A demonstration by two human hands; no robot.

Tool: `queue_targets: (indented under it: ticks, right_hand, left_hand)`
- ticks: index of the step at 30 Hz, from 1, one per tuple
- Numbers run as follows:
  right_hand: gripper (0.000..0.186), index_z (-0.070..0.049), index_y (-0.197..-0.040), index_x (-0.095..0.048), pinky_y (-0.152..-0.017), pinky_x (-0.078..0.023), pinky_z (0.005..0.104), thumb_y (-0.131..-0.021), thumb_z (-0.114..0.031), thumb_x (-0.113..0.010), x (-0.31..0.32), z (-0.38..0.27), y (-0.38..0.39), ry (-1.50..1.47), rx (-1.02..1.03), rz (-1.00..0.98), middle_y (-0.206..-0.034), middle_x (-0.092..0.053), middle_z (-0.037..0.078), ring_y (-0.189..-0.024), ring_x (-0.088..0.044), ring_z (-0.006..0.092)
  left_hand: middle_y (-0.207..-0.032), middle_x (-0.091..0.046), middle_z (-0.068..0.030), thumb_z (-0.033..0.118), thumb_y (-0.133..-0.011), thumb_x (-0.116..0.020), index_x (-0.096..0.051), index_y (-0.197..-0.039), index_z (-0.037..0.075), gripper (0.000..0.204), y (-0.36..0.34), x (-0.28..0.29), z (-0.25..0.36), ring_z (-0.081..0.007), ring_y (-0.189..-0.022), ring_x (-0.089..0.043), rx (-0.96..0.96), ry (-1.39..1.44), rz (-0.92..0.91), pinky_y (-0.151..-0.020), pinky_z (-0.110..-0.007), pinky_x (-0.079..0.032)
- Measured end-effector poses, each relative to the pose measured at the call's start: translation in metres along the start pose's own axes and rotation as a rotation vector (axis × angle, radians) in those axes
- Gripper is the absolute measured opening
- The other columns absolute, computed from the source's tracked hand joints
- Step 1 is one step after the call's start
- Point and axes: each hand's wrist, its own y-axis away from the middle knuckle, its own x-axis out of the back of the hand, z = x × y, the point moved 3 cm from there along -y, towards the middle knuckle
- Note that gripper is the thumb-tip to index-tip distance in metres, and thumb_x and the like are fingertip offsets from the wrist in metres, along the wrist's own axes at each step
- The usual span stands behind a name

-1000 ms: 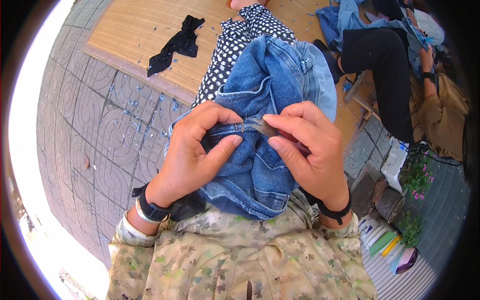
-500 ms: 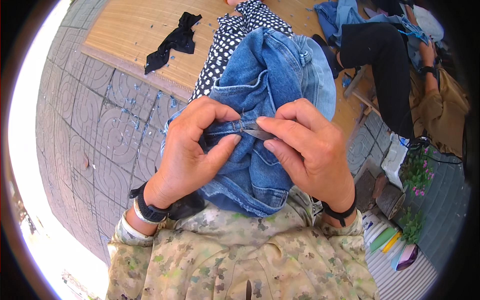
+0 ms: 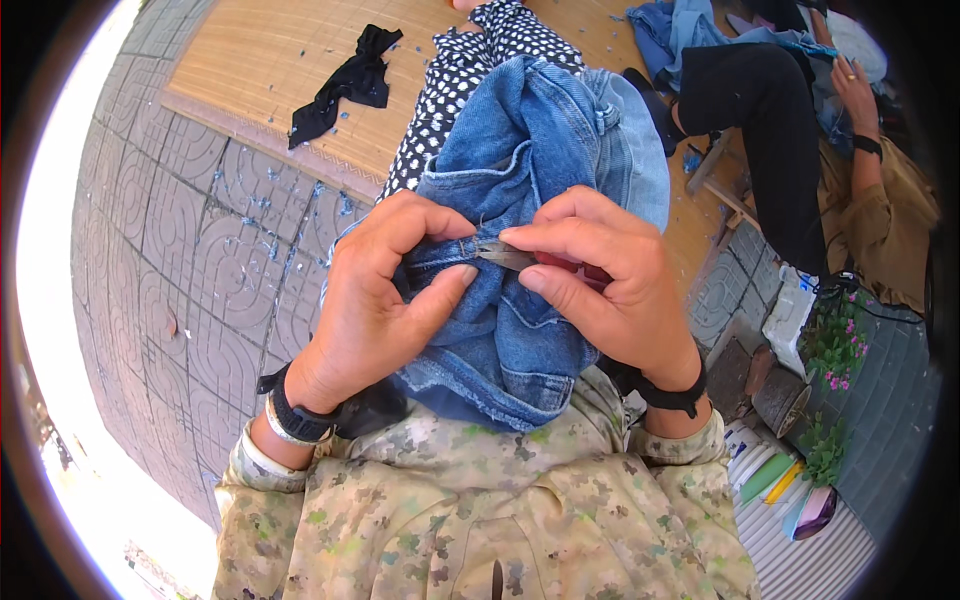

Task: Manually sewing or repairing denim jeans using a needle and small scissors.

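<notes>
Blue denim jeans (image 3: 500,340) lie bunched across my lap. My left hand (image 3: 385,270) is closed on a folded, stitched seam of the jeans, its thumb and forefinger on either side of it. In my right hand (image 3: 615,280) is a small pointed metal blade (image 3: 508,257) with a red handle (image 3: 573,266), pinched between thumb and fingers. The blade's tip touches the seam beside my left fingertips, where a loose thread sticks up. Most of the handle is hidden in my palm, so the tool's exact kind is unclear.
Beyond the jeans are black-and-white spotted trousers (image 3: 430,130) on a woven mat (image 3: 250,70), with a black cloth (image 3: 350,85) to their left. Blue scraps dot the paving (image 3: 160,220). At right, another person's hand (image 3: 855,95) rests over more denim (image 3: 700,40). Pink flowers (image 3: 845,350) stand lower right.
My right hand has shifted slightly up and left, turning so the red handle shows and the blade sits deeper at the seam. My left hand stays put. The other person's hand has lifted and spread.
</notes>
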Motion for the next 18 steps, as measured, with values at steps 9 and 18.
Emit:
queue_targets:
  ticks: [9,18]
  right_hand:
    - [0.026,-0.002,-0.102,-0.070,-0.063,-0.050,0.0295,-0.077,-0.002,-0.073,-0.001,-0.006,0.005,0.086,0.064,0.040,-0.091,-0.062,0.011,-0.072,-0.063,0.0228]
    - [0.025,-0.004,-0.101,-0.070,-0.060,-0.051,0.0320,-0.076,-0.005,-0.073,0.002,-0.012,0.004,0.202,0.080,0.058,-0.093,-0.062,0.009,-0.072,-0.065,0.0244]
  left_hand:
    - [-0.089,-0.062,-0.0109,0.000,-0.073,-0.071,-0.063,-0.095,0.000,0.023,0.001,-0.001,0.001,-0.0259,-0.084,-0.062,-0.008,-0.002,-0.013,-0.075,-0.031,-0.048]
    - [-0.087,-0.062,-0.0100,-0.001,-0.072,-0.072,-0.063,-0.094,0.000,0.024,0.001,-0.002,0.000,-0.0263,-0.083,-0.062,-0.025,-0.011,-0.001,-0.074,-0.032,-0.048]
